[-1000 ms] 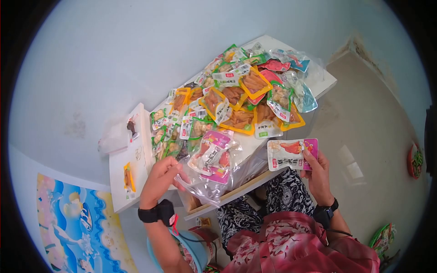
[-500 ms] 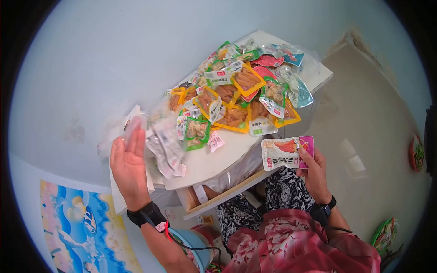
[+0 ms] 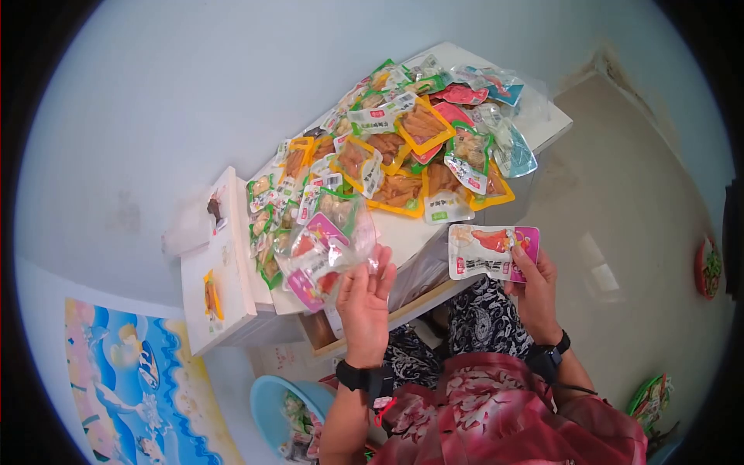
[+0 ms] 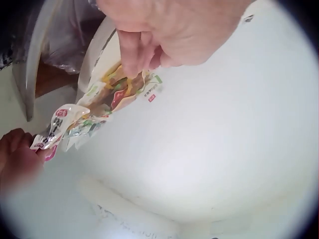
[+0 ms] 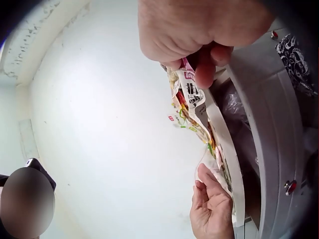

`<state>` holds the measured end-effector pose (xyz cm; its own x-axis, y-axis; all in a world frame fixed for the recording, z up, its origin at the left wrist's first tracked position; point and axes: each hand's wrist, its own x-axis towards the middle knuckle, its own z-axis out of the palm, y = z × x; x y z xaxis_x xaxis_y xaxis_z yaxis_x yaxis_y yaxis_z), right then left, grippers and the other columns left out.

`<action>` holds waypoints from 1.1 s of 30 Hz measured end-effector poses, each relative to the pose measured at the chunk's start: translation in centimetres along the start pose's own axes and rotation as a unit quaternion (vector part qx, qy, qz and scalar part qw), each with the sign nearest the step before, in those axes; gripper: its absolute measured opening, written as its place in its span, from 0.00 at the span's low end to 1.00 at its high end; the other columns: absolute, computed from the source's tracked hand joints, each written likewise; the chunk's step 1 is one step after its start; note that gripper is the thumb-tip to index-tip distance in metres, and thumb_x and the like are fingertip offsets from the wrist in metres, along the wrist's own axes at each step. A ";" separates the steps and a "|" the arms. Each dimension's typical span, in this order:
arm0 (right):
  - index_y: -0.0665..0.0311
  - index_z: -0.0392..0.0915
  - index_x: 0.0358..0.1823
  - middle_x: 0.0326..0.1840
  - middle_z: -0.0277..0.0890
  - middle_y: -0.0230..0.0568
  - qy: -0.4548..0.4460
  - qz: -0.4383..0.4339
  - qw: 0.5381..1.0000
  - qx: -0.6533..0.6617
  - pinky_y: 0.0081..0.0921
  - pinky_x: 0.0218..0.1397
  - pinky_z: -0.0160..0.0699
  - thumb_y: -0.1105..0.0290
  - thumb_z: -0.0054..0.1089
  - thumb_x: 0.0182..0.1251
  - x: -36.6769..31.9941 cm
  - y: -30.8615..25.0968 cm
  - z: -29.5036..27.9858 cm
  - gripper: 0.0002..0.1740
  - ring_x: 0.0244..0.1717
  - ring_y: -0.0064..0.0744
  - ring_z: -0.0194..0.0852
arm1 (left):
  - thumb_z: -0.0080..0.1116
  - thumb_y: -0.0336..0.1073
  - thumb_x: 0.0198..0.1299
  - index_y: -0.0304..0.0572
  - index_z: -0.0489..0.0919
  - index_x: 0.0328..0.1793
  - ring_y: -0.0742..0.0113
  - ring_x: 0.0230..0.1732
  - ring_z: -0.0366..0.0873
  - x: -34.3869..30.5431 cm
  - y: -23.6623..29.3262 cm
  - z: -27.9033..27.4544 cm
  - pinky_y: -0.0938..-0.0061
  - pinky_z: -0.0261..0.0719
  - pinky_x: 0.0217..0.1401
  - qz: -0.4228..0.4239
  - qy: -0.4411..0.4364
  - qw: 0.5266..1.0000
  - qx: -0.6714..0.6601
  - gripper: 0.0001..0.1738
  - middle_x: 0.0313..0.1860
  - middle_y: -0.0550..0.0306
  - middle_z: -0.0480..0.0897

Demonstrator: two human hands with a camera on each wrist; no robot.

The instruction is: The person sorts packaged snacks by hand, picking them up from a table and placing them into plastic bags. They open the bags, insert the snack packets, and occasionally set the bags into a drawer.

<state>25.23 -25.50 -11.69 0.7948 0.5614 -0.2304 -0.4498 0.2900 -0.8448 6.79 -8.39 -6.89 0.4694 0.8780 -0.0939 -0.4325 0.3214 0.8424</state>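
My right hand (image 3: pixel 537 291) pinches the purple end of a white and purple snack packet (image 3: pixel 484 252) between thumb and fingers. The packet is held over the table's front edge, with a reddish food picture on it. My left hand (image 3: pixel 364 314) holds a clear plastic bag (image 3: pixel 363 232) at its edge, fingertips pointing up. White and purple packets (image 3: pixel 314 283) show through the bag. Behind it, a heap of vacuum-packed snacks (image 3: pixel 399 194) with yellow, green and red borders covers much of the white table (image 3: pixel 411 225). The right wrist view shows my left fingers (image 5: pixel 212 181) at thin clear film.
A drawer (image 3: pixel 403 314) stands pulled out below the tabletop. On the left, a side surface (image 3: pixel 209 267) carries a yellow packet (image 3: pixel 213 296) and a small dark item (image 3: pixel 215 208). A blue bucket (image 3: pixel 267 399) with packets inside sits on the floor below.
My left hand swung the clear bag leftward, then back right toward the middle of the table's front. My right hand keeps the packet in nearly the same place.
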 end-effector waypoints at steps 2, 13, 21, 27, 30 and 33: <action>0.61 0.82 0.51 0.32 0.82 0.27 0.001 0.000 1.000 -0.001 0.12 0.19 0.63 0.61 0.59 0.81 0.0 0.2 -0.2 0.11 0.18 0.13 0.73 | 0.51 0.36 0.80 0.36 0.78 0.56 0.47 0.71 0.79 -0.6 -0.3 0.2 0.60 0.85 0.68 -0.064 -0.014 0.998 0.012 0.11 0.68 0.37 0.81; 0.63 0.81 0.51 0.32 0.83 0.29 -0.010 -0.011 1.000 0.001 0.14 0.22 0.64 0.62 0.58 0.82 0.0 0.2 0.0 0.12 0.21 0.16 0.78 | 0.63 0.44 0.73 0.35 0.81 0.45 0.69 0.29 0.80 -0.6 2.6 -0.3 0.71 0.75 0.30 0.168 -0.025 0.803 0.571 0.17 0.36 0.54 0.83; 0.63 0.82 0.52 0.33 0.84 0.30 -0.031 -0.018 0.999 -0.018 0.15 0.22 0.65 0.62 0.59 0.81 -0.7 0.4 -0.2 0.12 0.22 0.17 0.79 | 0.65 0.54 0.70 0.37 0.74 0.31 0.45 0.27 0.79 5.3 0.4 3.5 0.54 0.76 0.32 0.275 -0.049 0.563 0.778 0.27 0.29 0.44 0.81; 0.63 0.81 0.54 0.34 0.84 0.30 -0.003 -0.010 1.000 -0.018 0.14 0.22 0.65 0.63 0.59 0.81 -0.5 0.6 -1.8 0.12 0.22 0.17 0.79 | 0.59 0.55 0.72 0.35 0.76 0.28 0.39 0.27 0.82 6.3 -1.0 3.8 0.49 0.77 0.31 0.225 -0.044 0.508 0.831 0.29 0.23 0.40 0.81; 0.63 0.81 0.54 0.33 0.84 0.30 -0.008 -0.013 0.999 -0.030 0.14 0.22 0.65 0.63 0.59 0.81 -0.2 0.6 -2.0 0.12 0.22 0.17 0.79 | 0.57 0.50 0.73 0.34 0.76 0.30 0.37 0.28 0.82 6.6 -1.3 3.2 0.48 0.78 0.32 0.209 -0.040 0.540 0.815 0.25 0.25 0.38 0.82; 0.63 0.81 0.54 0.33 0.83 0.30 -0.012 -0.006 1.000 -0.018 0.14 0.22 0.65 0.63 0.59 0.81 -0.2 0.4 -1.6 0.12 0.22 0.17 0.79 | 0.54 0.44 0.74 0.35 0.76 0.33 0.37 0.30 0.82 6.9 -1.2 2.7 0.48 0.77 0.34 0.215 -0.044 0.529 0.820 0.20 0.27 0.38 0.82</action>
<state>25.58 -26.71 -12.76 0.7896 0.5767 -0.2095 -0.4259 0.2693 -0.8638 12.60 -3.69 -7.12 0.6640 0.7023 0.2569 0.7019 -0.7038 0.1098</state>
